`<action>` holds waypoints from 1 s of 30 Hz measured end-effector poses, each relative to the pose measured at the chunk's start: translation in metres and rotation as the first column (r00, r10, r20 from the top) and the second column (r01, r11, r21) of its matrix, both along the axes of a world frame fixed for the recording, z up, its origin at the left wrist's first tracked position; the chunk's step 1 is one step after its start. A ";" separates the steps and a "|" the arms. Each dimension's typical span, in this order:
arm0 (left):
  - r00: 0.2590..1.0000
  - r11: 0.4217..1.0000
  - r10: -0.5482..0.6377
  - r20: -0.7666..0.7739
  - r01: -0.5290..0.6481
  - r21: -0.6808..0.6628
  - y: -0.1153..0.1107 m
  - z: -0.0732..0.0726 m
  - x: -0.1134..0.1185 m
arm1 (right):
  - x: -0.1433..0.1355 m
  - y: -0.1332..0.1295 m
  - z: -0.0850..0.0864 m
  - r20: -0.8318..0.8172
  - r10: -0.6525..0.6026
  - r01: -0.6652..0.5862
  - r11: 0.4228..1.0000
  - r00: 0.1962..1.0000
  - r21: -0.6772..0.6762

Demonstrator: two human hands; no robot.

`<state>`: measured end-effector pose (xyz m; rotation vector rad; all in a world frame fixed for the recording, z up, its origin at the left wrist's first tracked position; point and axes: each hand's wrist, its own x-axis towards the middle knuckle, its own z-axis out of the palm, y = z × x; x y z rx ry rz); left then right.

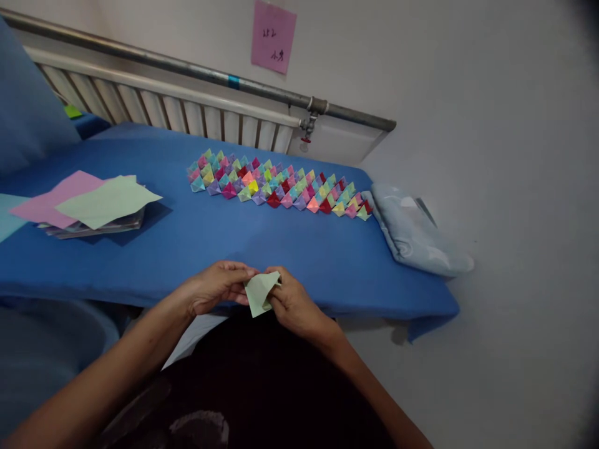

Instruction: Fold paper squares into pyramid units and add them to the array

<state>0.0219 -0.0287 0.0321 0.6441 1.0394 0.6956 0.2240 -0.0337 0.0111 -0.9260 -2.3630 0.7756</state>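
Note:
Between my two hands is a pale green folded paper (259, 292), held just over the near edge of the blue-covered table (196, 249). My left hand (219, 287) pinches its left corner with thumb and fingers. On the other side, my right hand (292, 299) grips the right part, its fingers curled partly behind and inside a fold. Farther back on the table stand rows of small folded paper pieces (281, 184) in many colours, packed closely together.
At the left lies a stack of paper (98, 231) topped by loose pink (65, 196) and pale green sheets (110, 201). A folded light-blue cloth bundle in clear plastic (412, 231) sits at the right end. Behind the table run a radiator (173, 115) and a metal pipe (187, 68).

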 end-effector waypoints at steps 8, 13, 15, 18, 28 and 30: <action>1.000 1.000 0.017 -0.021 -0.018 -0.016 -0.002 0.002 -0.002 | 0.004 -0.003 0.000 -0.093 -0.031 0.032 0.999 0.995 0.012; 0.997 1.000 0.023 -0.069 -0.022 0.021 -0.003 0.008 -0.005 | 0.009 -0.006 0.007 -0.264 -0.190 0.162 0.979 0.945 -0.124; 0.993 0.998 0.029 -0.114 -0.023 0.057 -0.003 0.012 -0.006 | 0.010 -0.005 0.012 -0.317 -0.362 0.277 0.918 0.876 -0.283; 0.981 0.990 0.025 -0.195 0.003 0.141 -0.005 0.018 -0.005 | 0.008 -0.003 0.022 -0.331 -0.507 0.306 0.809 0.796 -0.502; 0.947 0.924 0.007 -0.322 0.117 0.364 -0.016 0.026 0.006 | -0.004 -0.003 0.031 -0.377 -0.475 0.106 0.721 0.795 -0.685; 0.946 0.915 0.025 -0.322 0.108 0.389 -0.018 0.026 0.006 | -0.003 -0.003 0.029 -0.405 -0.496 0.133 0.742 0.768 -0.657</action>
